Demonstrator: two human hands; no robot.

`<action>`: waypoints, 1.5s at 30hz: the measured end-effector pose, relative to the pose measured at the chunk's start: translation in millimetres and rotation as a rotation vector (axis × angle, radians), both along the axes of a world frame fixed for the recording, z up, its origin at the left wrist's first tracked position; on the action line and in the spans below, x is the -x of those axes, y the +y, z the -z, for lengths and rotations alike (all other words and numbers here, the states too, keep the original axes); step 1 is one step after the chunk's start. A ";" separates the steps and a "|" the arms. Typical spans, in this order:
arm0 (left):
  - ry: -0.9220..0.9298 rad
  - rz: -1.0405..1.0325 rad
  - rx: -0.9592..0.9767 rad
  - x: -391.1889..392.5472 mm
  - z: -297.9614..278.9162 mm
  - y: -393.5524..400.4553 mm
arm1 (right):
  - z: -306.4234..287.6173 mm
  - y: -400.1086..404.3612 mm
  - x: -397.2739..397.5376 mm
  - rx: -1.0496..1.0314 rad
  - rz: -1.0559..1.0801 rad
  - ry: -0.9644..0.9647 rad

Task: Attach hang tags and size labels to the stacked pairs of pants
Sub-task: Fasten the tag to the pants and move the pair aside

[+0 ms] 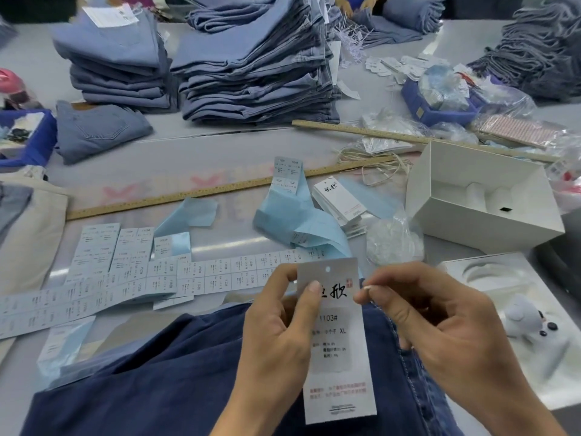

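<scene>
A white hang tag (338,347) printed "1103#" and "XL" stands upright over dark blue pants (157,382) that lie in front of me. My left hand (279,328) pinches the tag's upper left part, thumb on its face. My right hand (440,328) is at the tag's right edge, thumb and forefinger pinched on something small and pale that I cannot make out. Strips of pale blue size labels (151,275) lie on the table to the left. A pile of spare hang tags (341,199) sits beyond. Stacks of lighter blue pants (257,64) stand at the back.
Two wooden rulers (195,193) cross the table. An open white box (481,196) and a white tray (509,297) are at right, with plastic bags, loose strings (374,168) and a blue bin (440,102). Another person's hands (355,4) work at the far edge.
</scene>
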State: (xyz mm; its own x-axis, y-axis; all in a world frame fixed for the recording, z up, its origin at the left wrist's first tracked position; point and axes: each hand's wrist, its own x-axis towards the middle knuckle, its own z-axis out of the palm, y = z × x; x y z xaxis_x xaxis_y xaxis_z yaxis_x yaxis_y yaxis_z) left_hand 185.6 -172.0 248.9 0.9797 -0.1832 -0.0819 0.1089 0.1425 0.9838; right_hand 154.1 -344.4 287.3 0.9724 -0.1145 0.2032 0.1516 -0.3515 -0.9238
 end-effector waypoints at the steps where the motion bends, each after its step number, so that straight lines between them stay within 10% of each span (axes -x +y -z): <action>1: -0.010 0.000 0.010 1.0 0.5 -1.2 | 1.1 2.9 0.2 0.013 0.033 -0.026; 18: -0.175 0.086 -0.024 8.1 1.4 -6.9 | 19.2 18.4 -5.1 0.621 0.182 -0.259; 45: -0.023 0.014 0.126 -3.6 5.4 -2.5 | 23.6 17.3 2.9 0.827 0.109 -0.316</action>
State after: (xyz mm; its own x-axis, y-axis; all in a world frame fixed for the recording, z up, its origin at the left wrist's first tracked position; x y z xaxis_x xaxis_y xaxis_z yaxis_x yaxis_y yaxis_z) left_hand 189.1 -174.5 243.5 0.9784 -0.2040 -0.0348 0.0891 0.2637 0.9605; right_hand 151.3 -327.1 263.7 0.8492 0.0987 0.5188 0.2831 -0.9144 -0.2893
